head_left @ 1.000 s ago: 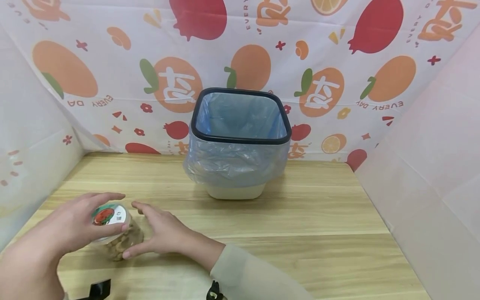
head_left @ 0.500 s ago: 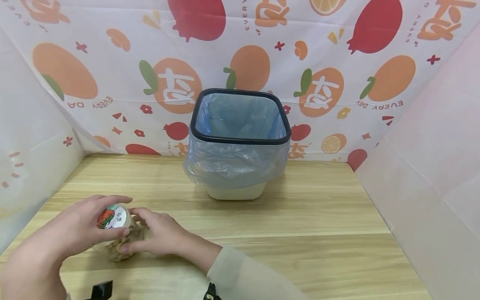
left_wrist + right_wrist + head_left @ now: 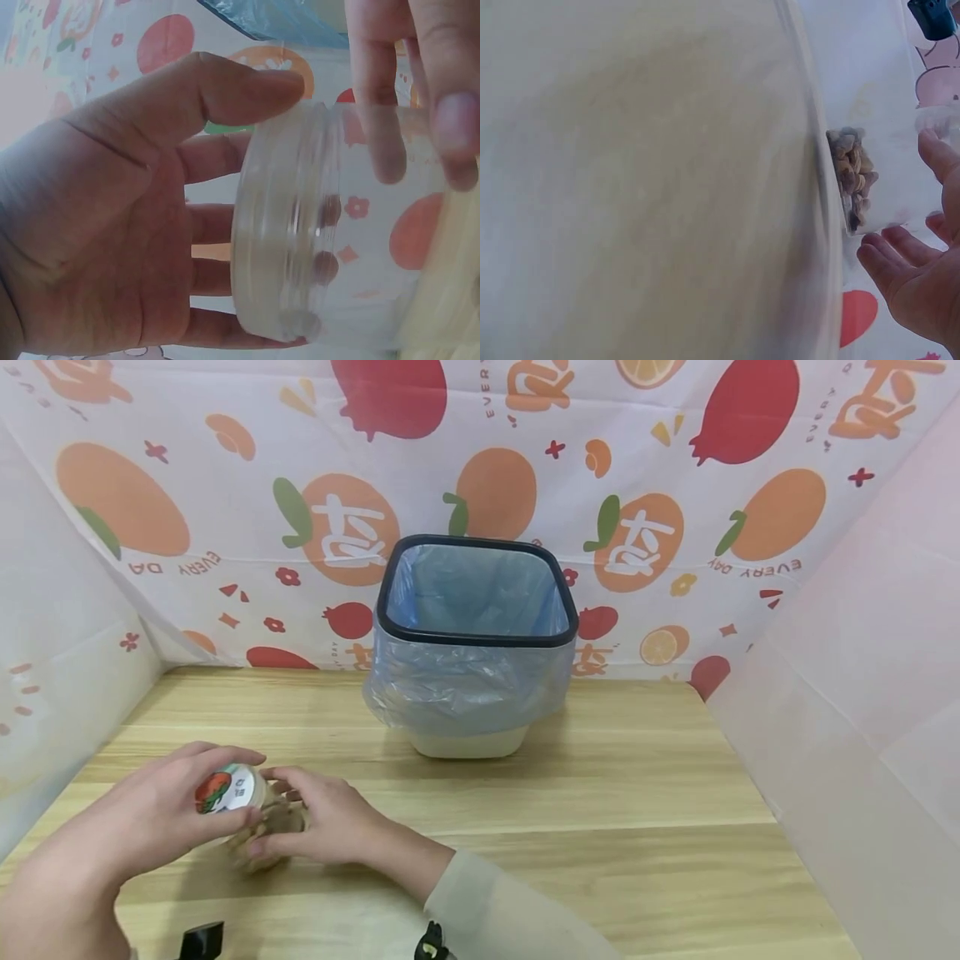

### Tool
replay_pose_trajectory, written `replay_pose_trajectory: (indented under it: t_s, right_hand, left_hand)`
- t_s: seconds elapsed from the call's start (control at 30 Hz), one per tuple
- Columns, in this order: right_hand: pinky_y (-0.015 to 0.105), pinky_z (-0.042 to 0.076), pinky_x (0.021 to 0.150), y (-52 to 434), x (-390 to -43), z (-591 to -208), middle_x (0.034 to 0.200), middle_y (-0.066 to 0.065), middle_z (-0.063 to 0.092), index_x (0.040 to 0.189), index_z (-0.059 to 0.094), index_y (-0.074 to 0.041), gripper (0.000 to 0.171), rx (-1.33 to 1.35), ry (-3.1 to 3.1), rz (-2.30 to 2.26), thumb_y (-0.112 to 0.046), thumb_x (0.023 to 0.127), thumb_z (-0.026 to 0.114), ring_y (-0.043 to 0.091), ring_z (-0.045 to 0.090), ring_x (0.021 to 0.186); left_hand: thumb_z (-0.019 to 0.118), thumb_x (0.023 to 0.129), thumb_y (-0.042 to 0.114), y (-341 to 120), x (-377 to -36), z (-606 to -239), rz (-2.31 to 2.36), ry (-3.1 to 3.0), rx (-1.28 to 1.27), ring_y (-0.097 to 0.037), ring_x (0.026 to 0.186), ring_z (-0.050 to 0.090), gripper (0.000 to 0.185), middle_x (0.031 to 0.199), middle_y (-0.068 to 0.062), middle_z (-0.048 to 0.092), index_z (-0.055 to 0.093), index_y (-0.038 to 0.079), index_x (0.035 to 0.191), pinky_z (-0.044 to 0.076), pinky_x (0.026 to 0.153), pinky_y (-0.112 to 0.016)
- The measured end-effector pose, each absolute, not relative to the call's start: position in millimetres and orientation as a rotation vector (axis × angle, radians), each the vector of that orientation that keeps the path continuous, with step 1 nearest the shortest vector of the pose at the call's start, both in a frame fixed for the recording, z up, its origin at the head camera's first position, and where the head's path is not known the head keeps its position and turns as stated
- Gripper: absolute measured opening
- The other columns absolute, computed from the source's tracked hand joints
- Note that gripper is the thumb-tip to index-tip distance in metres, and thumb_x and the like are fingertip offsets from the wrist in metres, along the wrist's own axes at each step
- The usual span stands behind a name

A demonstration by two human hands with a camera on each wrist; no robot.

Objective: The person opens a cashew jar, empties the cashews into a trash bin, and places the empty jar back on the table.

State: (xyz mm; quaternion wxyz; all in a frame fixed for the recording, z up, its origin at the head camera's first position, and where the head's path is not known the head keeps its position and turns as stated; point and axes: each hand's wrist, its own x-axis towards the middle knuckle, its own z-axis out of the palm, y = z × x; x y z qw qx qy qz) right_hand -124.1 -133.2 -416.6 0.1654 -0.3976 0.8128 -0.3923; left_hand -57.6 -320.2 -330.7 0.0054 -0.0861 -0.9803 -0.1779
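Observation:
A clear plastic jar (image 3: 279, 821) is held between both hands at the left of the table, leaning slightly. Tan, nut-like pieces (image 3: 853, 176) lie in its lower part. Its pale lid (image 3: 238, 788) carries a label with a red-orange picture. My left hand (image 3: 168, 797) grips the lid from the left, thumb on the near side and fingers round the far side; the left wrist view shows its fingertips through the clear wall. From the right, my right hand (image 3: 337, 818) holds the jar's body between thumb and fingers.
Behind the hands, near the middle of the back, stands a bin (image 3: 468, 745) with a black rim and a bluish plastic liner (image 3: 472, 689) folded over it. The wooden table (image 3: 637, 860) ends at a fruit-print cloth backdrop (image 3: 427, 477), with pale cloth on both sides.
The right hand's fingers have closed onto the jar's body. Held by both hands, the jar has shifted a little to the right and leans more. The bin has stayed in place.

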Motion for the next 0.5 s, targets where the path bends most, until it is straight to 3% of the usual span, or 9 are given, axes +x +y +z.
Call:
replay_pose_trajectory:
  t_s: [0.5]
  right_hand:
    - [0.021, 0.047, 0.097, -100.8, -127.2, -409.2, 0.141, -0.017, 0.052, 0.150, 0.035, -0.040, 0.080, -1.172, 2.419, -1.128, -0.053, 0.083, 0.076, -0.002, 0.050, 0.126]
  left_hand:
    - [0.085, 0.076, 0.043, -298.0, -57.1, -318.7, -0.533, -2.934, -0.410, -0.014, 0.090, 0.059, 0.052, 0.116, -0.004, 0.065, 0.067, 0.024, 0.121, 0.049, 0.069, -0.029]
